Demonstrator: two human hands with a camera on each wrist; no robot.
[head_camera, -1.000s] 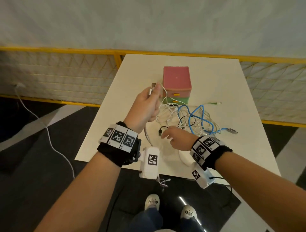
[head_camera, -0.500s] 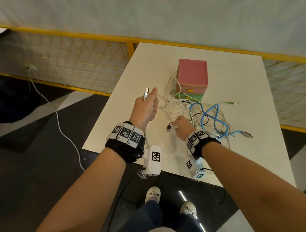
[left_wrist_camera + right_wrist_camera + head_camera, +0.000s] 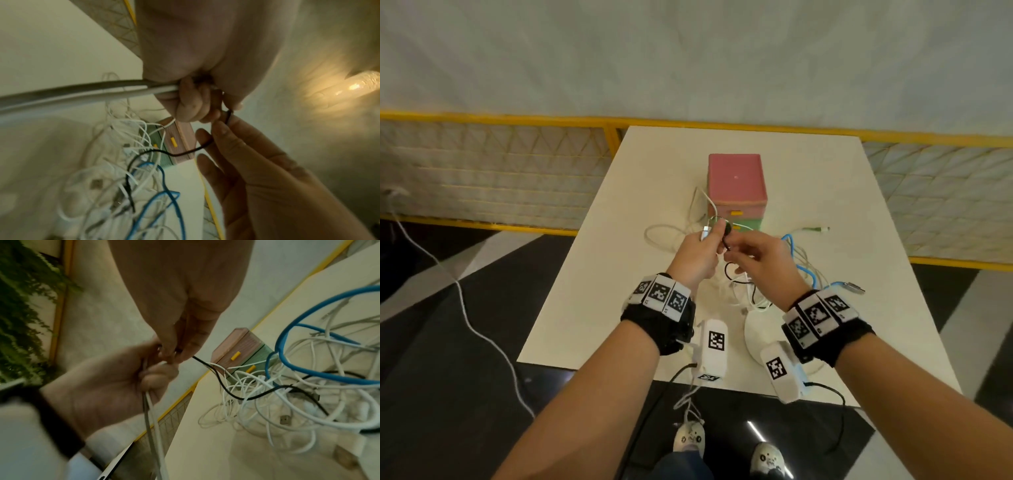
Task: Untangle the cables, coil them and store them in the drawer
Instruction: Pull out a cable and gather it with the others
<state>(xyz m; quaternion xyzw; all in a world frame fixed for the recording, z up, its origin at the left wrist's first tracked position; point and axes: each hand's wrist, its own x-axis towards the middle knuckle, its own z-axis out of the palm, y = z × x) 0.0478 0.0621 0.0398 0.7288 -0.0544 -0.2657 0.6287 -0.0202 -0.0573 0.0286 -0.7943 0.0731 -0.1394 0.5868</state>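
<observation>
The worktop (image 3: 808, 178) carries one drawer box (image 3: 736, 185), pink over green, with two yellow pulls. In front of it lies one tangle (image 3: 774, 274) of white, blue and black cables, partly hidden by the hands; the white ones cannot be counted. The left hand (image 3: 697, 255) grips two white cables (image 3: 82, 94). The right hand (image 3: 763, 257) pinches one black cable (image 3: 222, 382).

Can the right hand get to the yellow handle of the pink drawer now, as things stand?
Probably not at once. The right hand pinches the black cable, so its grip is busy, and the left hand with the white cable is in front of the pink drawer.
</observation>
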